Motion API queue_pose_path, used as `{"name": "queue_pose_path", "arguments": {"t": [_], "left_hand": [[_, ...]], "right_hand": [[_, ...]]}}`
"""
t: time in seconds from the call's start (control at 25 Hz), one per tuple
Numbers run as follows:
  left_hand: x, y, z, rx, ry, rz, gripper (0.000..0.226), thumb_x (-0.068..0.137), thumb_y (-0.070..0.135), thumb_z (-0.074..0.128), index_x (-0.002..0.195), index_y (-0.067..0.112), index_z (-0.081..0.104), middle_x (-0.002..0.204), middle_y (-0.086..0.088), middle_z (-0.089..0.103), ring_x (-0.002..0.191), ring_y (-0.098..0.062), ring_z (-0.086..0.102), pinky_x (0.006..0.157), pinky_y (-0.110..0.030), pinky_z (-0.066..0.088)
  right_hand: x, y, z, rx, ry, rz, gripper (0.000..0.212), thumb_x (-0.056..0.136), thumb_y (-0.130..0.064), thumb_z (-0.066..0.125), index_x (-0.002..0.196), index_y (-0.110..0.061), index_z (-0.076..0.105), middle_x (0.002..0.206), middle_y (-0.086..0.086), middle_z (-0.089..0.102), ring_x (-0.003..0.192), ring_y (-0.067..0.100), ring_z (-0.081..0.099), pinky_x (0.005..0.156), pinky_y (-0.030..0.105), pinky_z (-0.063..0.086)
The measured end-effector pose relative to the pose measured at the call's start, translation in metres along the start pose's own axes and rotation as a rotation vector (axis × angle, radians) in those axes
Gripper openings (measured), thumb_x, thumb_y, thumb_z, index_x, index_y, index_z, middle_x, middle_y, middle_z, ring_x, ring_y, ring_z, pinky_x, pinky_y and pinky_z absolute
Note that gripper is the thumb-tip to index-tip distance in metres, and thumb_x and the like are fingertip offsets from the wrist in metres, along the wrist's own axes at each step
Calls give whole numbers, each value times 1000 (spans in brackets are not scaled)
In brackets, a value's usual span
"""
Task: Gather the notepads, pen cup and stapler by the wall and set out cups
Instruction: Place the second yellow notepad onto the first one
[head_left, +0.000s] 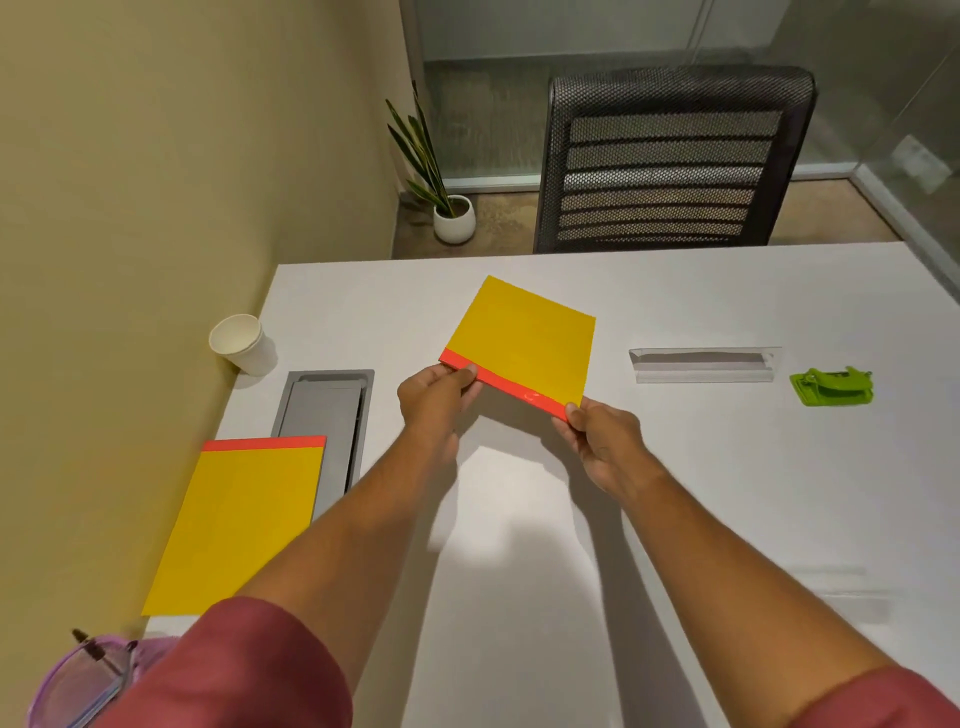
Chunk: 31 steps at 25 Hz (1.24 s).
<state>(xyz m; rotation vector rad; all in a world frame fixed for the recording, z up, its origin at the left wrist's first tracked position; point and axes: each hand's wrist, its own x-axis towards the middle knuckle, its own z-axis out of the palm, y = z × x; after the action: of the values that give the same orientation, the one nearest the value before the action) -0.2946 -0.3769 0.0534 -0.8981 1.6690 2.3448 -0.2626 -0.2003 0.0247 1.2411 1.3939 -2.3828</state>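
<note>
While both hands reach out over the white worktop (675, 493), they hold one yellow notepad (524, 340) by its red edge, above the surface and tilted, so that a shadow lies under it. The left hand (434, 402) pinches the left corner of the red strip: the thumb is on top and the other fingers (470, 389) are pressed together below the pad. The right hand (602, 434) pinches the right corner in the same way, with the fingers closed on the edge.

To the left of the left fingers, and nearer to the person, a second notepad (239, 525) lies flat on the worktop, just beside the wall (130, 208), with its red strip on the far side. It partly covers a grey cable hatch (332, 415) set in the worktop. Beyond this hatch, further left of the fingers, a white paper cup (244, 343) stands against the wall; it looks tilted in this wide view.

To the right of the right fingers there is a second cable slot (704, 364), and beyond it a green stapler (831, 386) lies well apart from both hands.

Near the left elbow, at the worktop's near corner, a lilac pen cup (88, 680) is partly hidden by the dark red sleeve (234, 670); a dark pen tip shows in it.

Behind the worktop stands a black mesh chair (670, 166), and a potted plant (447, 202) is on the floor in the corner.
</note>
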Motion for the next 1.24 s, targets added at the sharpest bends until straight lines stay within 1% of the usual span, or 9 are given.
{"name": "queue_pose_path", "arguments": {"t": [0.16, 0.32, 0.4, 0.48, 0.56, 0.64, 0.76, 0.88, 1.24], "left_hand": [[-28, 3, -8, 126, -1, 113, 15, 79, -1, 74, 93, 3, 70, 90, -13, 75, 86, -23, 74, 73, -27, 59], [-57, 27, -23, 297, 15, 219, 15, 77, 1, 76, 90, 3, 68, 79, -12, 72, 77, -25, 72, 75, -36, 61], [-70, 43, -29, 386, 10, 291, 12, 77, 1, 75, 85, 5, 68, 70, -7, 68, 69, -21, 69, 77, -41, 61], [-82, 58, -37, 503, 29, 381, 9, 76, 4, 75, 82, 10, 70, 72, -5, 71, 73, -21, 71, 78, -42, 61], [-94, 73, -47, 681, 67, 491, 7, 78, 9, 73, 83, 14, 73, 78, -2, 73, 78, -18, 70, 80, -37, 59], [-105, 86, -61, 845, 72, 602, 10, 80, 12, 71, 90, 12, 75, 85, -2, 74, 80, -17, 68, 77, -32, 56], [-120, 103, -79, 1042, 4, 705, 14, 84, 13, 69, 96, 11, 75, 90, -2, 73, 82, -16, 66, 69, -26, 47], [-128, 119, -94, 1153, -40, 753, 16, 83, 14, 69, 97, 14, 76, 90, -2, 74, 84, -17, 66, 70, -27, 47], [-134, 138, -141, 1155, -181, 730, 20, 86, 11, 69, 105, 10, 74, 100, -5, 74, 88, -13, 64, 73, -23, 49]], "right_hand": [[-37, 17, 8, 46, -64, 60, 41, 89, 19, 52, 125, -1, 54, 110, 13, 60, 87, 21, 64, 58, 23, 61], [-70, 29, 4, -239, -147, 38, 5, 90, 5, 61, 88, 2, 59, 82, 14, 64, 61, 15, 65, 47, 19, 54], [-81, 31, 1, -484, -236, -58, 17, 92, -7, 63, 75, -2, 60, 66, 14, 58, 44, 13, 52, 48, 19, 45], [-94, 28, 2, -620, -267, -160, 26, 90, -12, 64, 66, -6, 56, 65, 13, 56, 45, 15, 54, 54, 21, 50], [-104, 21, 9, -706, -169, -306, 17, 87, -15, 69, 72, -7, 65, 72, 10, 67, 59, 20, 67, 67, 30, 60], [-114, 12, 19, -831, -86, -471, 8, 85, -19, 70, 88, -13, 73, 86, 8, 74, 78, 25, 71, 82, 36, 59], [-134, -3, 36, -978, -112, -706, 29, 89, -15, 67, 117, -9, 69, 108, 13, 72, 98, 26, 67, 89, 29, 50], [-147, -6, 52, -1075, -159, -901, 39, 89, -11, 68, 128, -9, 64, 126, 12, 67, 118, 27, 62, 101, 35, 47], [-162, 25, 70, -997, -290, -821, 4, 86, -12, 72, 89, -12, 73, 86, 4, 74, 84, 18, 68, 73, 26, 53]]}}
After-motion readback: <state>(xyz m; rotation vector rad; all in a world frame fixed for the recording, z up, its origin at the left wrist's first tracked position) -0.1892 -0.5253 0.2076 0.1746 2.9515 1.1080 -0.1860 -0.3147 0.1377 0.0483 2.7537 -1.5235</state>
